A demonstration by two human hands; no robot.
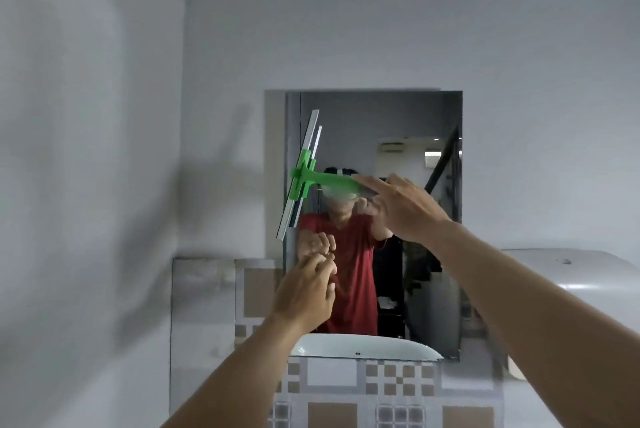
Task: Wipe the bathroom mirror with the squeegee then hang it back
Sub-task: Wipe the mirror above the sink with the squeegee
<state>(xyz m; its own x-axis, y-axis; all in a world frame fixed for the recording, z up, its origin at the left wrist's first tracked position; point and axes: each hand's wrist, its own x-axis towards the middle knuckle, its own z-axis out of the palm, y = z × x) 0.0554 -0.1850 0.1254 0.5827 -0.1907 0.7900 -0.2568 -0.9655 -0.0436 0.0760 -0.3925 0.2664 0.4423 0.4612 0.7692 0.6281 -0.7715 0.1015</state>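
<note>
A frameless rectangular mirror (415, 116) hangs on the grey wall straight ahead. My right hand (401, 209) grips the green handle of the squeegee (311, 178). Its long silver blade stands nearly upright, tilted a little, against the left side of the glass. My left hand (308, 289) is raised lower down, its fingertips touching the mirror near the lower left, fingers loosely curled and holding nothing. The glass reflects both hands, the squeegee and a person in a red shirt.
A white water heater (571, 275) juts from the wall at the right, close to my right forearm. Below the mirror the wall is tiled in brown, white and grey (329, 393). A plain grey side wall (86, 185) closes the left.
</note>
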